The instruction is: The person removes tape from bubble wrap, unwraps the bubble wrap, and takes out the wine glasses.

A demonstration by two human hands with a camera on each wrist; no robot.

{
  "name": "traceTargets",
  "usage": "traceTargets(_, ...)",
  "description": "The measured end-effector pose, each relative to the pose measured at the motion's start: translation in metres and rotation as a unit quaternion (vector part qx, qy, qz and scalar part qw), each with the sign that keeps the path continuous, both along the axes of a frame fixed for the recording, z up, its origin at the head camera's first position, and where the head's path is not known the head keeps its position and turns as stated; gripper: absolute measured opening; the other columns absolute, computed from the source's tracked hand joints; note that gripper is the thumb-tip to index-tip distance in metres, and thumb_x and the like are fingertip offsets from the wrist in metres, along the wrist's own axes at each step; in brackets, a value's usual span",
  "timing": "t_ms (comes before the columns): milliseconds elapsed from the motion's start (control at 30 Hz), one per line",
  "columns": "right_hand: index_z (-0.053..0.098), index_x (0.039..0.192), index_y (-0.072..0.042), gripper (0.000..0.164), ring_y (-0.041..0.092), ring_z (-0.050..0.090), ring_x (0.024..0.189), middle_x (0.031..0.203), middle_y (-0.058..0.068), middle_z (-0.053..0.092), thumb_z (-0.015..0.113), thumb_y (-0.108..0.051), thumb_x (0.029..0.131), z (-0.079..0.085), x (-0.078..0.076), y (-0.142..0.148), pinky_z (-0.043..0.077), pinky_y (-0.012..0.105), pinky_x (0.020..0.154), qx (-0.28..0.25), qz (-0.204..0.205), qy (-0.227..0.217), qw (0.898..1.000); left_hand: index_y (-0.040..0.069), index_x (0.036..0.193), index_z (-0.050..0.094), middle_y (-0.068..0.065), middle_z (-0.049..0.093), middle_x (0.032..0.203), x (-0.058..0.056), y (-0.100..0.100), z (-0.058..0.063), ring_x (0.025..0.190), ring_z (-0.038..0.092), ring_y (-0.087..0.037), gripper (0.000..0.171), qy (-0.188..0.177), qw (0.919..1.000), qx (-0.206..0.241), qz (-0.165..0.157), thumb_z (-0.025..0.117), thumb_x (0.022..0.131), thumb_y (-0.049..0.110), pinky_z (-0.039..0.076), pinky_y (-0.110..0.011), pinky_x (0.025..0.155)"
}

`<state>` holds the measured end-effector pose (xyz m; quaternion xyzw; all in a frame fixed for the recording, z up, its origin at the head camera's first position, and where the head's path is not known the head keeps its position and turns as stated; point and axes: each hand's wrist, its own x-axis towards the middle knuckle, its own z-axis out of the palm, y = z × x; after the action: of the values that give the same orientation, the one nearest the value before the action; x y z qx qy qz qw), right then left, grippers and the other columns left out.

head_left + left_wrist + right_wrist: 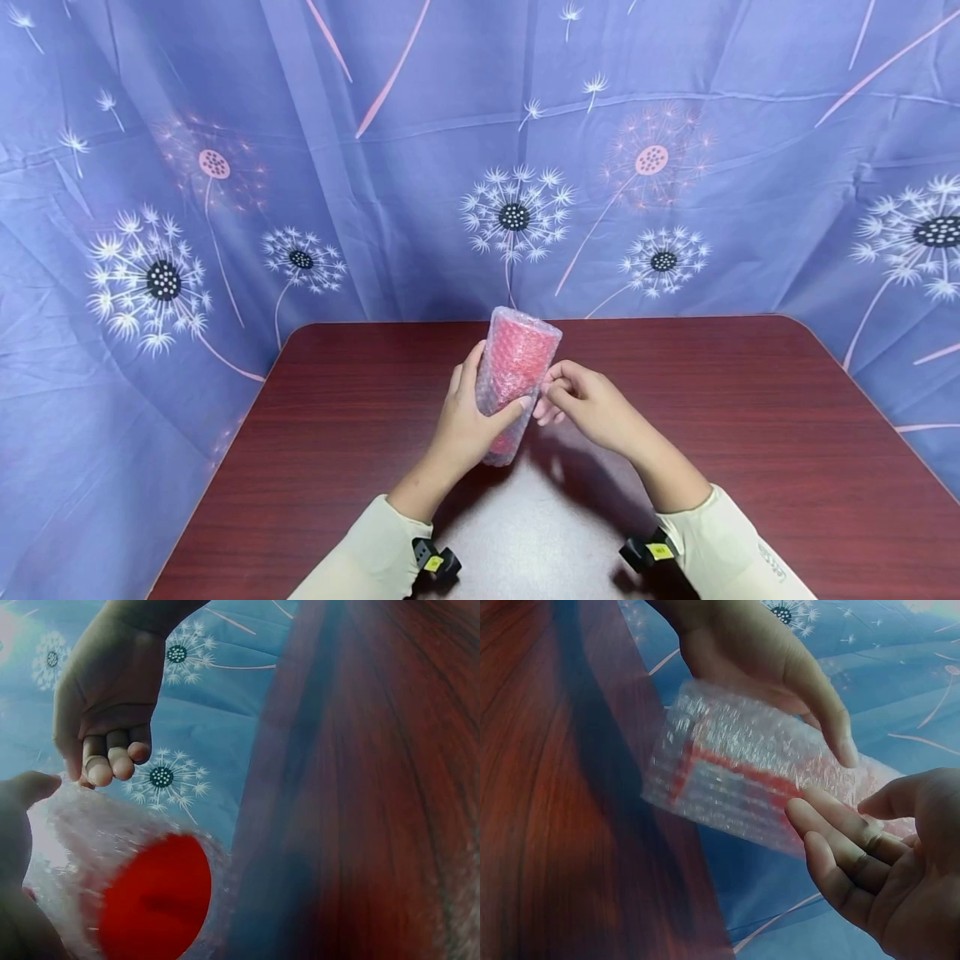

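From the head I see the bubble-wrapped package [521, 362] tilted above the tabletop [337, 400], the left hand [467, 423] gripping its left side, the right hand [588, 406] at its right edge. Left wrist: the right fingers [116, 761] bend beside the package; whether they pinch, I can't tell. Right wrist: it looks light, soft-skinned, slippery, best held mid-length.
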<state>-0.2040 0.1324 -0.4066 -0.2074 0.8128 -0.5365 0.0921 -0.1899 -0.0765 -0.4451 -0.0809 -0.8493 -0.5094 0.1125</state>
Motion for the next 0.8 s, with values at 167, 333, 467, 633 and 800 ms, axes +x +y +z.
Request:
traceTargets(167,0.057,0.111,0.004,0.018,0.031,0.074,0.08,0.087,0.015,0.073,0.048,-0.01,0.106,0.0001,-0.0006,0.0003,0.06,0.03,0.071,-0.006,-0.004,0.002,1.0,0.041,0.158,0.022,-0.006,0.046,0.151,-0.0004,-0.0009,0.0009,0.129,0.054,-0.027,0.095,0.005,0.9999,0.004,-0.016,0.08,0.083,0.043,0.046,-0.049,0.106)
traceTargets(333,0.057,0.113,0.004,0.019,0.033,0.073,0.08,0.087,0.016,0.073,0.045,-0.009,0.106,0.0001,-0.001,0.0005,0.061,0.035,0.073,-0.005,-0.004,0.003,1.0,0.041,0.158,0.023,-0.006,0.049,0.151,-0.0014,-0.0017,0.0013,0.127,0.057,-0.026,0.096,0.01,0.9997,0.017,-0.017,0.082,0.082,0.04,0.048,-0.049,0.105)
traceTargets(467,0.057,0.116,0.004,0.021,0.031,0.073,0.079,0.089,0.017,0.072,0.043,-0.008,0.107,0.0011,-0.0006,0.0003,0.061,0.037,0.074,-0.005,-0.001,0.003,1.0,0.038,0.159,0.021,-0.01,0.055,0.145,-0.0002,-0.0015,0.0027,0.123,0.06,-0.027,0.101,-0.002,0.9999,0.011,-0.007,0.083,0.08,0.045,0.05,-0.049,0.101)
traceTargets(633,0.056,0.116,0.004,0.021,0.028,0.073,0.076,0.091,0.021,0.071,0.041,-0.007,0.107,0.0024,0.0003,0.0,0.06,0.032,0.073,-0.022,0.015,0.002,1.0,0.035,0.159,0.023,-0.012,0.058,0.139,0.0009,-0.0012,0.0043,0.121,0.057,-0.029,0.101,-0.015,0.9999,-0.002,0.007,0.083,0.078,0.049,0.05,-0.05,0.098)
traceTargets(800,0.053,0.118,0.004,0.02,0.034,0.073,0.078,0.094,0.024,0.071,0.042,-0.008,0.108,0.0013,0.0007,0.0011,0.061,0.032,0.072,-0.031,0.022,0.005,0.999,0.034,0.158,0.025,-0.011,0.056,0.142,0.0009,-0.0007,0.0049,0.123,0.056,-0.029,0.1,-0.017,0.9998,0.0,0.014,0.082,0.078,0.047,0.049,-0.051,0.1)
